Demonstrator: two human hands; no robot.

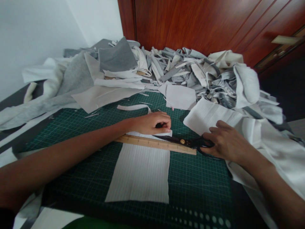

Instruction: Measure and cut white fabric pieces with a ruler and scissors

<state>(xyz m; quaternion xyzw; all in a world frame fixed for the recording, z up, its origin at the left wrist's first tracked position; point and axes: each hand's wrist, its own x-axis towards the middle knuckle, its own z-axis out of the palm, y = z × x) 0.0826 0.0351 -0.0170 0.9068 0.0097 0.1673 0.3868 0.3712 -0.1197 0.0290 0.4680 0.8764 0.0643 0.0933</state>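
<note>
A piece of white ribbed fabric lies on the green cutting mat. Across its upper part rests a wooden ruler. My left hand is closed, thumb and fingers pinched at the far edge of this fabric, just beyond the ruler. Black scissors with a brass pivot are in my right hand, its fingers wrapped in the handles. The blades point left along the ruler toward my left hand; their tips lie by the fabric's far strip, and whether they are parted is unclear.
A narrow cut strip curls beyond my left hand. Another ribbed piece lies near my right hand. Heaped grey and white scraps line the back, before a wooden door. White cloth drapes at the right.
</note>
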